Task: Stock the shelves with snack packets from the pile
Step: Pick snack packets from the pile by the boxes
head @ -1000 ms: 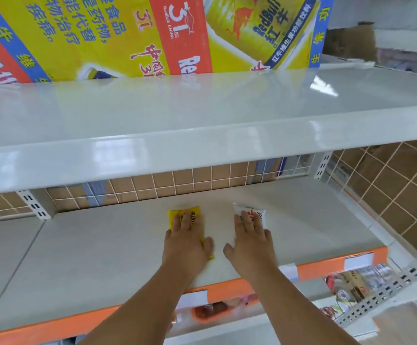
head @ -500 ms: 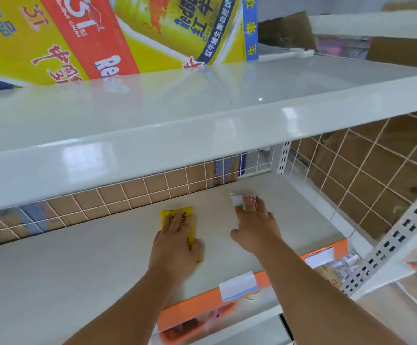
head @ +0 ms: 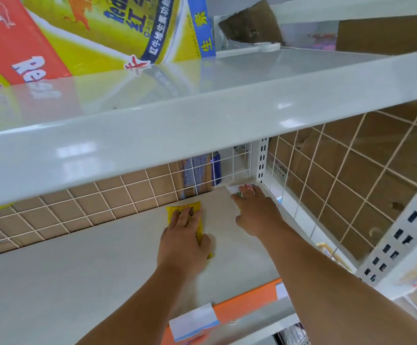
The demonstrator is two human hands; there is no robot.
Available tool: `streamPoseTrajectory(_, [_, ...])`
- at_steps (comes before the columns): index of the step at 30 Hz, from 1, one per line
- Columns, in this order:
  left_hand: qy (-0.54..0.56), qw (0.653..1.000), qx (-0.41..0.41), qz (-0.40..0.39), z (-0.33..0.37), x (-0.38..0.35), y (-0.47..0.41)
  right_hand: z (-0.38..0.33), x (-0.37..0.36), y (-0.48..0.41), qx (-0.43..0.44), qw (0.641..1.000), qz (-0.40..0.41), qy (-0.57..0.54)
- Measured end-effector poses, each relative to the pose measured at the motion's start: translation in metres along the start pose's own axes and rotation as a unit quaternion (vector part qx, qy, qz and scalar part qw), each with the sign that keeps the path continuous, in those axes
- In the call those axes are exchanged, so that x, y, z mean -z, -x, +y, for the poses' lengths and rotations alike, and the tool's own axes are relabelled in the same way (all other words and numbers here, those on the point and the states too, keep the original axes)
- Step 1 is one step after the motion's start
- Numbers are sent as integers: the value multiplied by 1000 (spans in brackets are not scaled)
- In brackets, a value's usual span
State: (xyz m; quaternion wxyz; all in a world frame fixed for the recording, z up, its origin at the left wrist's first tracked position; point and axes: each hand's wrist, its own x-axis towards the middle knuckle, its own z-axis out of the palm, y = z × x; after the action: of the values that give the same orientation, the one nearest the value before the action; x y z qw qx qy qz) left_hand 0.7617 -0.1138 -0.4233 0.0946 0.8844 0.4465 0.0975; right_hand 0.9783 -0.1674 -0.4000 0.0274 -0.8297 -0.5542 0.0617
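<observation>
Packets: two on the shelf (head: 90, 270), each under one of my hands, with bare shelf between them.
Yellow packet (head: 195, 213): lies flat near the back edge. Its long axis runs front to back, slanted a little. The far end shows beyond my fingertips and the near right corner peeks out by my thumb.
Left hand (head: 182, 245): palm down on the yellow packet, fingers (head: 186, 217) straight and pressing, none curled round it.
White packet (head: 234, 189): in the back right corner, just beside the post (head: 261, 160) and close against the grid (head: 103, 200). Only its far left end shows, so I cannot tell its axis.
Right hand (head: 257, 215): reaches deeper than the left, fingers (head: 249, 192) laid over the white packet. They look flat rather than pinching.
Relation: each packet lies beneath and ahead of its own hand, away from me, so neither hand has to cross over.
Next, as I judge it: both packets look placed. My hands should lift straight up, then draw back toward the front edge and its orange strip (head: 247, 305).
Risk: a dragging palm could slide the yellow packet forward, and the upper shelf (head: 202, 120) hangs low over my wrists.
</observation>
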Motion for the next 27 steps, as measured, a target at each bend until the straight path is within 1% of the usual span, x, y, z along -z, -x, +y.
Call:
streamPoseTrajectory(8, [-4,1000,15,21,5,1,2,22,6,-28,51,999,-3,1])
streamPoseTrajectory(16, [-13,999,23,29,7,1,4,28,4,-33,59,998,-7,-14])
streamPoseTrajectory(21, [-21,999,24,25,7,1,4,28,2,-32,61,998,8,-14])
streamPoseTrajectory(27, [-18,999,26,19,9,4,5,28,6,-33,60,998,-8,-6])
